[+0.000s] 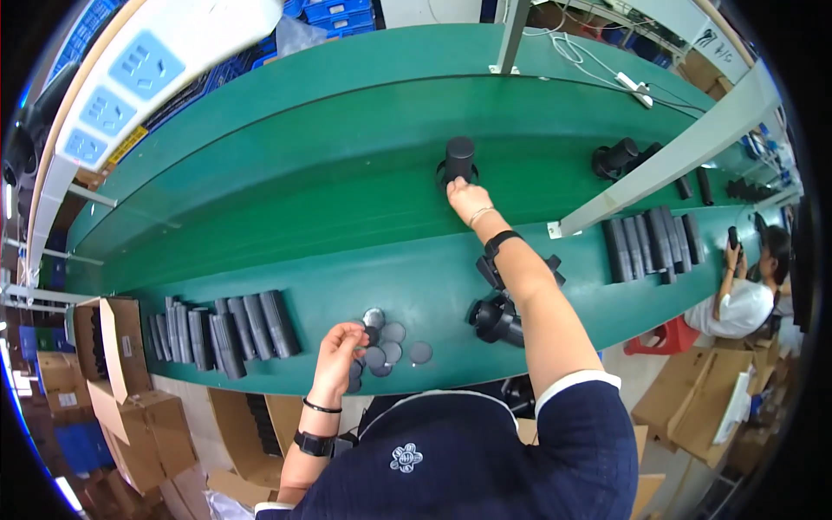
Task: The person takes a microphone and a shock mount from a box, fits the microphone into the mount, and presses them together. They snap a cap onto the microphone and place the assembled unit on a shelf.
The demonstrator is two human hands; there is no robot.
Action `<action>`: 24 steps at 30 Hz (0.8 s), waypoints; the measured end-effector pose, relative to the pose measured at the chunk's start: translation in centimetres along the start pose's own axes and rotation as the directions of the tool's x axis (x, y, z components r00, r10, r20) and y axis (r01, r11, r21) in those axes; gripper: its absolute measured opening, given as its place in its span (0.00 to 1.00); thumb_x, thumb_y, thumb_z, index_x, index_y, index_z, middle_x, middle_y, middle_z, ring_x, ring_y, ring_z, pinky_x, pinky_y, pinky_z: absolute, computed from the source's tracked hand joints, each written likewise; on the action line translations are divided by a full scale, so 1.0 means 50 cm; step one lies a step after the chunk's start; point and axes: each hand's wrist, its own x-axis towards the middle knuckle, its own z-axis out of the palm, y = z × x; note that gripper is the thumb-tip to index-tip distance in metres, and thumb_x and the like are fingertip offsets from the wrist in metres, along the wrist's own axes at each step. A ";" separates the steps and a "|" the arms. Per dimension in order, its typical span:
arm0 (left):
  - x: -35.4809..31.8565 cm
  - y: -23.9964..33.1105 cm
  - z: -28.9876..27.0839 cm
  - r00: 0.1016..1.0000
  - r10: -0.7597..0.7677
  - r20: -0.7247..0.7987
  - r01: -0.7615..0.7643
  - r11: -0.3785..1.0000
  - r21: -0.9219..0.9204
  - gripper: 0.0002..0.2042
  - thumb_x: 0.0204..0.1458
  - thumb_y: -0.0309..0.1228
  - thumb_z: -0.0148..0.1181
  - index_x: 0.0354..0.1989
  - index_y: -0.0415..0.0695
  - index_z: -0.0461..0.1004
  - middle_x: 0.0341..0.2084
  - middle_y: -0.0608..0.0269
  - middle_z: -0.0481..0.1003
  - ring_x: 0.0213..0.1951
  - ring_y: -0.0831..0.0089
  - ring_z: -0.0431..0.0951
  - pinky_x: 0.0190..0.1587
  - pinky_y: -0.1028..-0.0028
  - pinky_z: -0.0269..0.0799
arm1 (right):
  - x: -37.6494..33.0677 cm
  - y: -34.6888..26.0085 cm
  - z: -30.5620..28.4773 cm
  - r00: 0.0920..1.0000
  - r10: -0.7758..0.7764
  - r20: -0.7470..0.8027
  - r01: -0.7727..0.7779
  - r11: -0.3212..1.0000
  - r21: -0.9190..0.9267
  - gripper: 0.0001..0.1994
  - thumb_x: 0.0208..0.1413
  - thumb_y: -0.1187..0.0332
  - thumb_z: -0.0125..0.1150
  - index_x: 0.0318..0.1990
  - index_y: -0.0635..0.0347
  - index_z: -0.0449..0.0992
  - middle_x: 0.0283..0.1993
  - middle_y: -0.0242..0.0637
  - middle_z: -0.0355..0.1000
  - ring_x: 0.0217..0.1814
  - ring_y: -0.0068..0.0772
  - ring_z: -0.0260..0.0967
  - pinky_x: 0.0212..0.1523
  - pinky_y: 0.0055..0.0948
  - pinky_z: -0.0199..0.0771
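Right hand [468, 198] is stretched out toward 12 o'clock, fingers curled around the base of an upright black cylinder [459, 159] standing on the green belt [286, 173]. Left hand [340, 347] sits near the table's front edge at about 7 o'clock, fingertips pinched together on a small dark disc [371, 335] at the edge of a loose pile of discs [392, 347]. A row of black tubes [225, 328] lies at 9 o'clock from that hand. A dark fixture [496, 319] rests under the right forearm. More tubes [652, 243] lie at 3 o'clock, near another seated person [744, 299]. Cardboard boxes [121, 381] stand at 8 o'clock.
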 end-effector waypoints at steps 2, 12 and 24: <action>0.003 -0.012 -0.019 1.000 -0.005 0.003 0.005 1.000 -0.013 0.06 0.58 0.30 0.51 0.40 0.45 0.71 0.34 0.68 0.74 0.38 0.77 0.74 0.40 0.76 0.68 | -0.007 -0.004 -0.006 0.999 0.040 -0.009 -0.041 0.998 -0.037 0.06 0.50 0.75 0.49 0.36 0.64 0.69 0.32 0.46 0.71 0.30 0.44 0.76 0.28 0.38 0.78; 0.005 -0.035 -0.066 0.999 -0.036 0.016 0.037 0.994 -0.099 0.06 0.57 0.30 0.50 0.40 0.45 0.72 0.33 0.66 0.74 0.38 0.76 0.74 0.40 0.76 0.68 | -0.357 0.160 -0.231 0.715 0.521 0.466 -0.654 0.734 0.182 0.29 0.29 0.66 0.75 0.45 0.66 0.73 0.46 0.50 0.73 0.51 0.46 0.70 0.51 0.38 0.70; 0.058 0.006 0.053 0.958 -0.029 0.284 0.044 0.998 -0.048 0.05 0.57 0.31 0.53 0.38 0.44 0.71 0.31 0.66 0.73 0.35 0.77 0.72 0.38 0.78 0.68 | -0.520 0.085 -0.139 0.611 0.510 0.606 -0.711 0.016 0.703 0.44 0.39 0.65 0.75 0.65 0.45 0.54 0.55 0.51 0.64 0.47 0.35 0.68 0.44 0.34 0.72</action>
